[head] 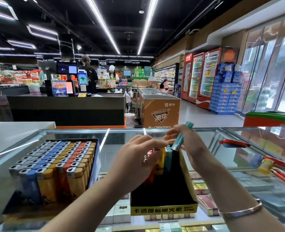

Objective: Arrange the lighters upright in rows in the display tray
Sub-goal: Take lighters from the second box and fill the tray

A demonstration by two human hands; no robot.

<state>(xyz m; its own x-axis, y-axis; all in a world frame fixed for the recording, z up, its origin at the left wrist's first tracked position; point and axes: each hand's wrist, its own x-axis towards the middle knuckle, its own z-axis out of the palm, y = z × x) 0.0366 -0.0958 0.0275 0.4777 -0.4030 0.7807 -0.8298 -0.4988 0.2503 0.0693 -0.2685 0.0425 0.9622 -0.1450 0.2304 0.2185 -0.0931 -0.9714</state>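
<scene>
teal lighter pinched head-down in right hand fingers – left hand fingers curled over tray lighters

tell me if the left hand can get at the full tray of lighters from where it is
Probably yes. The left hand is busy holding lighters in the black tray, but the full tray sits right beside it on the glass counter, tops exposed, with nothing between them.

Supermarket — checkout counter, drink fridges
</scene>
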